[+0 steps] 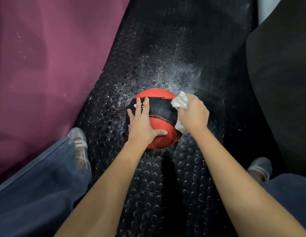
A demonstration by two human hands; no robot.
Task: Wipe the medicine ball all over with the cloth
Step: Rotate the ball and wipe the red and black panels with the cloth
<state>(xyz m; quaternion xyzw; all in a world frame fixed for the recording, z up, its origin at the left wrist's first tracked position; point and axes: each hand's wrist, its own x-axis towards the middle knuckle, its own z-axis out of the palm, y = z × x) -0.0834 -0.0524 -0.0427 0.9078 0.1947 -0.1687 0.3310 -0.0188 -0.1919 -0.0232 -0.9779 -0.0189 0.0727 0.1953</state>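
A red and black medicine ball sits on the black studded rubber floor mat between my feet. My left hand lies flat on the ball's left top, fingers straight and spread, thumb across the red front. My right hand grips a crumpled white cloth and holds it against the ball's right side. Part of the cloth shows below that hand too. The ball's underside and far side are hidden.
White powder or spray specks cover the mat beyond the ball. A maroon padded surface fills the left. A black padded object stands on the right. My feet in pale shoes flank the ball, legs in blue jeans.
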